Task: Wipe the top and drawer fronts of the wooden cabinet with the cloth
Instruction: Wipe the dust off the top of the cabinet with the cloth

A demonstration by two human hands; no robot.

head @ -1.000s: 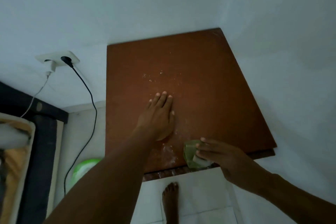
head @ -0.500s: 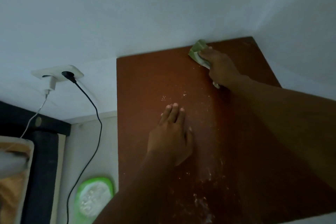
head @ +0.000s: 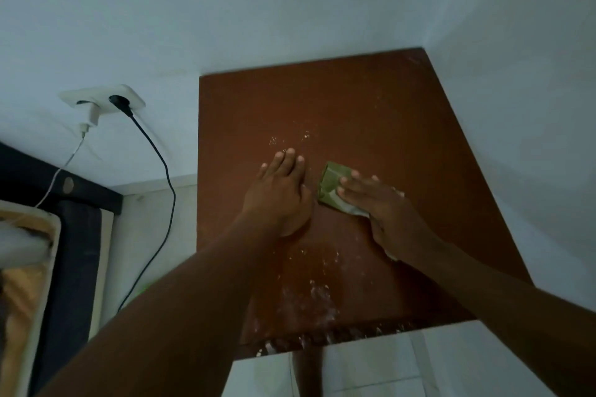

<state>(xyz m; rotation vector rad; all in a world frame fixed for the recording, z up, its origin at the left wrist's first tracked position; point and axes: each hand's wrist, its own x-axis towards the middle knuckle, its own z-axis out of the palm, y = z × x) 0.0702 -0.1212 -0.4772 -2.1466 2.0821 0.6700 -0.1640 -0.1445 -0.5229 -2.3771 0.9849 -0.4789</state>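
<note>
The reddish-brown top of the wooden cabinet (head: 371, 113) fills the middle of the view, set into a white wall corner. White dust and crumbs lie on it near the middle and along the front edge. My left hand (head: 280, 193) rests flat on the top, fingers together, palm down. My right hand (head: 383, 206) presses a folded green cloth (head: 332, 188) onto the top just right of my left hand; the cloth sticks out past my fingertips. The drawer fronts are hidden below the top.
A wall socket (head: 103, 100) with a white charger and a black plug (head: 121, 105) sits left of the cabinet, cables hanging down. A dark bed frame (head: 71, 235) and bedding stand at the far left. My bare foot (head: 308, 371) is on white floor tiles below the front edge.
My right hand has pulled the cloth from the far back edge of the top toward me to the middle, beside my left hand. The left hand has stayed flat in place.
</note>
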